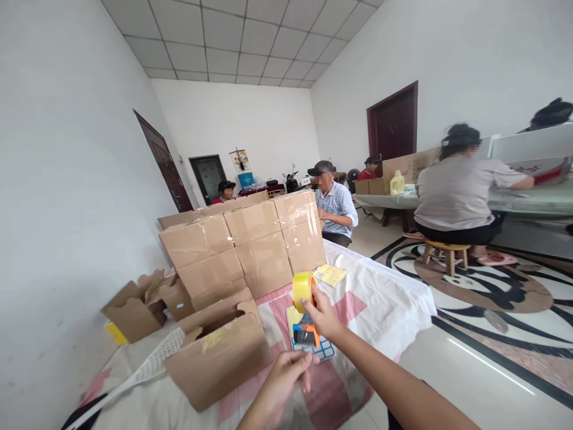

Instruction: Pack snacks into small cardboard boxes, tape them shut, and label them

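Our right hand (323, 315) grips a tape dispenser (305, 310), its yellow roll raised above the desk (385, 298), while our left hand (282, 376) pinches what appears to be the tape's free end just below. We judge that steady tension between both hands keeps the strip straight beside the open carton (219, 352).

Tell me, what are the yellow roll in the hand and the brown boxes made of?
The yellow roll, held in the right hand, looks like glossy plastic packing tape on a dispenser: it shines and seems see-through. The brown boxes look like matte cardboard, with folded flaps and shiny clear tape over the seams.
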`<state>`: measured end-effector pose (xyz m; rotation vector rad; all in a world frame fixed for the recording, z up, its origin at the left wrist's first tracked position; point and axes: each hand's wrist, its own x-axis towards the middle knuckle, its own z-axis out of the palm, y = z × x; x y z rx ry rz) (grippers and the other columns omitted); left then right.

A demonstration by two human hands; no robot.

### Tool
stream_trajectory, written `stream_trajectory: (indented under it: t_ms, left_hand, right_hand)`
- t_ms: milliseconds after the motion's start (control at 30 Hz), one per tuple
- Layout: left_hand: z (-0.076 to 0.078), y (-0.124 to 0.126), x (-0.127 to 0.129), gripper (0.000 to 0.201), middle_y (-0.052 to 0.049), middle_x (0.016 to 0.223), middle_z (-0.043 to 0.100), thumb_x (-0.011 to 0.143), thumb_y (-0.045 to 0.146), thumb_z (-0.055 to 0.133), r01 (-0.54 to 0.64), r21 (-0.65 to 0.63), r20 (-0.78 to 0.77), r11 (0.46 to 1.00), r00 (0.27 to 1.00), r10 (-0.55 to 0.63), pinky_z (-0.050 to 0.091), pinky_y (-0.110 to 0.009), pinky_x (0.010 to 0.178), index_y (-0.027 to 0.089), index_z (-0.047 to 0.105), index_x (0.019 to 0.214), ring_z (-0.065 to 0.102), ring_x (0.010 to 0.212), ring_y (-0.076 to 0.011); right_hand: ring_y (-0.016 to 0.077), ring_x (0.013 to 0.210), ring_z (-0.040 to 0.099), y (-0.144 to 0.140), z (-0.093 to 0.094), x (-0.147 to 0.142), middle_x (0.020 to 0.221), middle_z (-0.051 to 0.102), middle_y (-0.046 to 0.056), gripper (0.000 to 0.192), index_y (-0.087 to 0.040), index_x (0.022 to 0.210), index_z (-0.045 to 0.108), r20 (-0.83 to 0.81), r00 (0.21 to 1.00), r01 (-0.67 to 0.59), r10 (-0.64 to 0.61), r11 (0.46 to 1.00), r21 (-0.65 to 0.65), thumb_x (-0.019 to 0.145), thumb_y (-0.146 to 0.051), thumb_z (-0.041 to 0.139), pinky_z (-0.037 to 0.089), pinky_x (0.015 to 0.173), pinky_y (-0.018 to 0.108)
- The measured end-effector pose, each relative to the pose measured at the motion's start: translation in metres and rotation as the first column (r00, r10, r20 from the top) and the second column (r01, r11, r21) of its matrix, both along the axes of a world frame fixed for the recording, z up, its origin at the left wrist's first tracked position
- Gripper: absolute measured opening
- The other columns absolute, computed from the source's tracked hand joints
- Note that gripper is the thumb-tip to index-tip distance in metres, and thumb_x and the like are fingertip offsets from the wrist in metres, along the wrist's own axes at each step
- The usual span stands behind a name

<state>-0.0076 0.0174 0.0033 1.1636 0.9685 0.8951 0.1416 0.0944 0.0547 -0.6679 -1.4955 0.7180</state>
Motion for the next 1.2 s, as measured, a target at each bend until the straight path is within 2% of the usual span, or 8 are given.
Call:
stream_trajectory:
  t_ms: [167, 267, 400, 633, 867, 933, 1067, 1200]
  left_hand:
    - [0.017, -0.008, 0.001, 0.066, 0.002, 0.044, 0.053, 0.064, 0.075, 0.077, -0.009, 0.029, 0.005, 1.0, 1.0, 0.008, 0.037, -0.025, 0.061, 0.011, 0.073, 0.079, 0.042, 0.045, -0.0086]
    - [0.028, -0.013, 0.002, 0.067, 0.002, 0.046, 0.053, 0.061, 0.076, 0.078, -0.055, 0.012, -0.014, 0.998, 0.998, 0.055, 0.037, -0.025, 0.06, 0.012, 0.071, 0.077, 0.041, 0.047, -0.0089]
    - [0.036, -0.019, 0.002, 0.066, 0.003, 0.046, 0.052, 0.062, 0.076, 0.077, -0.045, -0.023, -0.045, 0.999, 0.998, 0.044, 0.039, -0.025, 0.063, 0.013, 0.071, 0.079, 0.045, 0.052, -0.0111]
    - [0.042, -0.022, 0.0, 0.057, 0.0, 0.047, 0.054, 0.071, 0.071, 0.073, -0.035, 0.077, -0.043, 0.996, 0.998, 0.038, 0.044, -0.028, 0.07, 0.017, 0.061, 0.058, 0.05, 0.055, -0.0133]
    - [0.044, -0.022, -0.004, 0.055, 0.0, 0.046, 0.058, 0.078, 0.07, 0.067, 0.02, 0.17, -0.14, 0.985, 0.99, 0.004, 0.046, -0.032, 0.074, 0.016, 0.074, 0.079, 0.055, 0.053, -0.0174]
    - [0.045, -0.022, -0.006, 0.051, 0.0, 0.048, 0.059, 0.082, 0.066, 0.065, 0.029, 0.178, -0.169, 0.984, 0.986, 0.002, 0.046, -0.032, 0.076, 0.016, 0.075, 0.081, 0.057, 0.055, -0.0181]
    - [0.051, -0.025, -0.007, 0.045, 0.0, 0.048, 0.061, 0.086, 0.06, 0.062, 0.045, 0.163, -0.201, 0.986, 0.98, -0.011, 0.045, -0.033, 0.084, 0.018, 0.074, 0.08, 0.059, 0.06, -0.0192]
    - [0.059, -0.029, -0.005, 0.041, 0.0, 0.047, 0.061, 0.088, 0.057, 0.061, 0.074, 0.128, -0.206, 0.989, 0.977, -0.047, 0.044, -0.034, 0.093, 0.019, 0.075, 0.079, 0.063, 0.069, -0.0211]
  right_hand:
    - [0.0151, 0.069, 0.053, 0.004, -0.003, 0.004, 0.077, 0.058, 0.0, 0.017, -0.02, 0.086, 0.053, 0.032, 0.999, 0.002, -0.002, 1.0, -0.012, 0.091, -0.037, 0.053, 0.045, 0.065, 0.028]
    - [0.0158, 0.07, 0.054, 0.005, -0.005, 0.006, 0.079, 0.059, 0.001, 0.018, -0.02, 0.087, 0.053, 0.055, 0.998, 0.024, -0.023, 1.0, -0.02, 0.092, -0.038, 0.053, 0.045, 0.067, 0.029]
    - [0.0167, 0.073, 0.055, 0.004, -0.003, 0.005, 0.082, 0.06, 0.002, 0.017, -0.02, 0.089, 0.054, 0.072, 0.997, 0.037, -0.035, 0.999, -0.015, 0.092, -0.037, 0.054, 0.046, 0.07, 0.031]
    - [0.0184, 0.082, 0.06, -0.012, 0.01, -0.006, 0.089, 0.062, 0.003, 0.021, -0.021, 0.098, 0.056, -0.159, 0.984, -0.099, 0.081, 0.989, -0.113, 0.094, -0.041, 0.055, 0.051, 0.074, 0.031]
    - [0.0181, 0.074, 0.063, -0.023, 0.017, -0.012, 0.088, 0.066, 0.003, 0.026, -0.022, 0.101, 0.056, -0.327, 0.932, -0.227, 0.155, 0.954, -0.195, 0.092, -0.046, 0.059, 0.054, 0.072, 0.033]
    - [0.0178, 0.074, 0.062, -0.021, 0.014, -0.008, 0.088, 0.065, 0.003, 0.026, -0.022, 0.101, 0.057, -0.298, 0.946, -0.191, 0.128, 0.963, -0.191, 0.092, -0.046, 0.059, 0.054, 0.072, 0.033]
    - [0.0179, 0.075, 0.058, -0.013, 0.007, 0.003, 0.085, 0.062, 0.002, 0.024, -0.022, 0.096, 0.057, -0.132, 0.991, -0.026, 0.012, 0.994, -0.103, 0.092, -0.045, 0.06, 0.051, 0.071, 0.032]
    - [0.0191, 0.081, 0.058, -0.012, 0.004, 0.012, 0.091, 0.063, 0.004, 0.024, -0.023, 0.105, 0.056, -0.072, 0.997, -0.023, 0.02, 0.999, -0.037, 0.095, -0.044, 0.057, 0.051, 0.073, 0.034]
